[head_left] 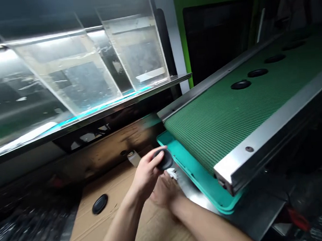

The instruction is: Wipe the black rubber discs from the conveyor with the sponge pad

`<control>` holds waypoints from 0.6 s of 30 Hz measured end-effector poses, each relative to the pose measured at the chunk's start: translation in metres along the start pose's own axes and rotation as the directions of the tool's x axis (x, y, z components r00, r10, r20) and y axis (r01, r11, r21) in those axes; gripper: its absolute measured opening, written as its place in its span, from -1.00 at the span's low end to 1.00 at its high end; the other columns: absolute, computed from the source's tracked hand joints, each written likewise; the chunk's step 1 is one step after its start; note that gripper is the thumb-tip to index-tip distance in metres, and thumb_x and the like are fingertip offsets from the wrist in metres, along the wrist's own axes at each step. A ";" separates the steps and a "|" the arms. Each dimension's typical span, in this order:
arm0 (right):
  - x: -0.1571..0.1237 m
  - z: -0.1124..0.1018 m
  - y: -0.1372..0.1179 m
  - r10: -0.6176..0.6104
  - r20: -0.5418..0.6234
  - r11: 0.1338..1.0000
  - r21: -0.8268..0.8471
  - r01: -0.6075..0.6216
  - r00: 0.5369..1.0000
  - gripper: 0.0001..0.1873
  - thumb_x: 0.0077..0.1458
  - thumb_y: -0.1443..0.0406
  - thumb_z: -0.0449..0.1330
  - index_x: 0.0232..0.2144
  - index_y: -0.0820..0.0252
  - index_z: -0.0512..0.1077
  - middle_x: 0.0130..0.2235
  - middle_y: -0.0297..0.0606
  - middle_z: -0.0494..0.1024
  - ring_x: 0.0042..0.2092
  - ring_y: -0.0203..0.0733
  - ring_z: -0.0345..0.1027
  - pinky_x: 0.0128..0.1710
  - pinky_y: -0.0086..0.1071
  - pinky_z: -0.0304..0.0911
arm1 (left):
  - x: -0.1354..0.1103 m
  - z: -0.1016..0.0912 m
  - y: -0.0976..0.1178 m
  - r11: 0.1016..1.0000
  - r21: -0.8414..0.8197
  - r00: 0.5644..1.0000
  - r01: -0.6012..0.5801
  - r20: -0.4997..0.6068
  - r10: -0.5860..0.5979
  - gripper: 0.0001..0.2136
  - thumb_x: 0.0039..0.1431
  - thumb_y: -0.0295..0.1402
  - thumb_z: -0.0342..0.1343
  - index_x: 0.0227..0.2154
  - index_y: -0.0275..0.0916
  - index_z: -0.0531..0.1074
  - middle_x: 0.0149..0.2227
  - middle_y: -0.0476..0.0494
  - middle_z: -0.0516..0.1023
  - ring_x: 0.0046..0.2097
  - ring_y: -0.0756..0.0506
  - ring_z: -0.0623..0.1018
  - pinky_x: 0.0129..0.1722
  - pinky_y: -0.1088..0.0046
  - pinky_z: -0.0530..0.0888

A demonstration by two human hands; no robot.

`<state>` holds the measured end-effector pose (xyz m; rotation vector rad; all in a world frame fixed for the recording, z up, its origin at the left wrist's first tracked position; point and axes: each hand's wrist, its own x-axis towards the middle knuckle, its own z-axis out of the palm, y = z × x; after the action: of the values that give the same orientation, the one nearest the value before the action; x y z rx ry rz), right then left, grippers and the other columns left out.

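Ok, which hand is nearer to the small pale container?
Left. The left hand, holding a black disc, is just right of the container in the picture; the right hand is farther from it, lower and further right.

Overall illumination was dim. The strongest white light glowed at left, behind scratched clear plastic panels [83,78]. Glare was noted on the near end of the silver metal conveyor rail [263,133]; the ribbed green conveyor belt [210,120] darkened toward upper right. Lower corners were smeared, edges stretched.
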<state>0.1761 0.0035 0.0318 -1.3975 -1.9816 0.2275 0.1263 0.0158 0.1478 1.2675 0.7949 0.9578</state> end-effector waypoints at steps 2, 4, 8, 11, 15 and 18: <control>0.001 0.004 -0.003 0.013 0.043 0.999 -0.049 -0.011 0.999 -0.66 0.07 0.22 0.12 -0.11 0.23 0.45 -0.15 -0.02 0.46 -0.03 0.14 0.27 -0.07 -0.05 0.21 | -0.042 -0.065 -0.033 0.979 -0.173 0.965 0.110 -0.216 -0.147 -0.67 0.07 -0.31 0.21 -0.08 -0.25 0.47 -0.33 -0.06 0.52 -0.49 0.10 0.39 -0.62 0.64 0.25; 0.001 0.007 -0.006 0.000 0.043 0.996 -0.092 0.004 0.999 -0.66 0.11 0.19 0.09 -0.09 0.15 0.45 -0.18 -0.06 0.45 -0.05 0.10 0.27 -0.10 -0.09 0.23 | -0.073 -0.114 -0.064 0.939 -0.326 0.895 0.112 -0.378 -0.238 -0.71 0.05 -0.36 0.21 -0.13 -0.28 0.49 -0.37 -0.03 0.51 -0.56 0.13 0.34 -0.69 0.65 0.18; -0.002 0.011 -0.020 -0.011 -0.143 1.000 -0.016 0.009 0.990 -0.62 0.19 0.15 0.05 0.02 0.08 0.38 -0.21 -0.14 0.42 -0.13 -0.04 0.29 -0.10 -0.19 0.23 | -0.098 -0.152 -0.100 0.923 -0.383 0.870 0.020 -0.449 -0.205 -0.86 0.07 -0.42 0.20 -0.28 -0.32 0.50 -0.33 -0.11 0.54 -0.36 0.01 0.51 -0.42 0.55 0.46; -0.009 0.018 -0.035 -0.074 -0.195 0.985 0.139 0.102 0.978 -0.60 0.20 0.13 0.07 0.05 0.07 0.35 -0.17 -0.17 0.41 -0.12 -0.11 0.29 -0.08 -0.26 0.25 | -0.100 -0.147 -0.104 0.896 -0.445 0.933 0.000 -0.322 -0.160 -0.86 0.13 -0.40 0.15 -0.26 -0.31 0.49 -0.24 -0.19 0.56 -0.18 -0.12 0.55 -0.18 0.32 0.51; -0.021 0.035 -0.049 -0.160 -0.078 0.976 0.139 0.169 0.984 -0.62 0.15 0.13 0.13 0.01 0.03 0.39 -0.17 -0.18 0.39 -0.13 -0.10 0.29 -0.13 -0.27 0.29 | -0.102 -0.147 -0.101 0.772 -0.636 0.980 0.024 -0.138 -0.144 -0.75 0.23 -0.27 0.02 -0.17 -0.32 0.46 -0.09 -0.28 0.53 -0.03 -0.19 0.51 -0.02 0.21 0.45; -0.027 0.045 -0.052 -0.143 -0.073 0.986 0.077 0.148 0.987 -0.61 0.16 0.15 0.13 0.03 0.06 0.38 -0.16 -0.16 0.37 -0.13 -0.09 0.29 -0.13 -0.25 0.31 | -0.104 -0.154 -0.101 0.695 -0.717 0.982 0.055 -0.087 -0.168 -0.70 0.27 -0.25 -0.07 -0.16 -0.35 0.45 -0.05 -0.32 0.52 0.01 -0.21 0.49 0.04 0.18 0.41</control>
<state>0.1134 -0.0307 0.0125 -1.1882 -1.9856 0.1901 -0.0402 -0.0205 0.0225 0.4586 0.5094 1.1182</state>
